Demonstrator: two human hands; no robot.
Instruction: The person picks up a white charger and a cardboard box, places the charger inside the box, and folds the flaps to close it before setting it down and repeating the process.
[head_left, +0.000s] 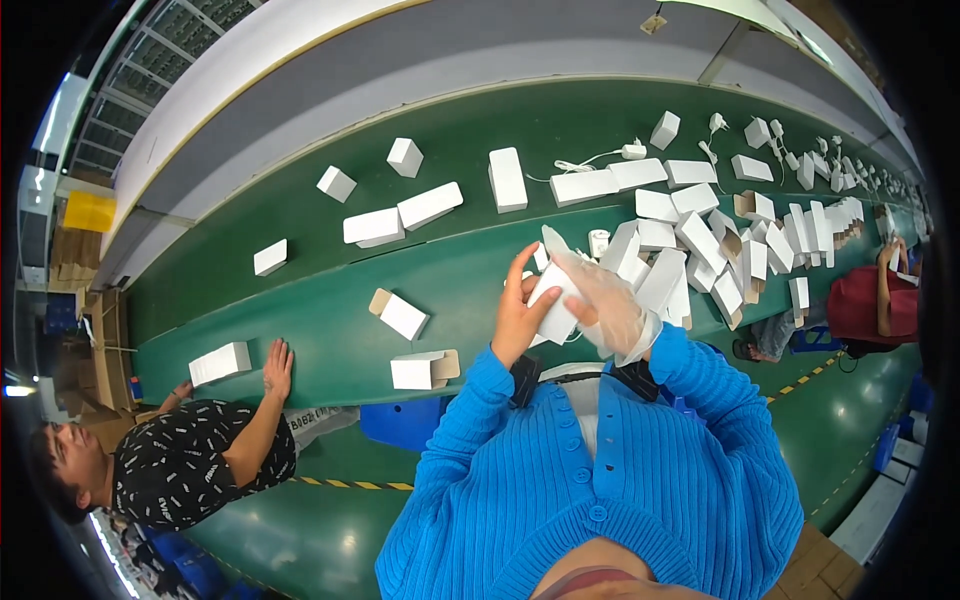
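Note:
In front of my chest, a small white box [558, 322] is held tilted between my two hands. My left hand [517, 318] is bare and grips the box's left side, its thumb across the near face. A loose clear plastic glove covers my right hand [608, 305], which holds the box from the other side. Past the glove, a white charger plug [598, 241] lies on the green bench. Part of a white cable shows beneath my hands. What the box contains is hidden.
Many white boxes [698, 240], some with flaps open, are heaped to my right. An open box [424, 371] lies left of me. Chargers with cables [633, 151] and closed boxes [507, 180] sit on the far strip. Co-workers [200, 455] are at both sides.

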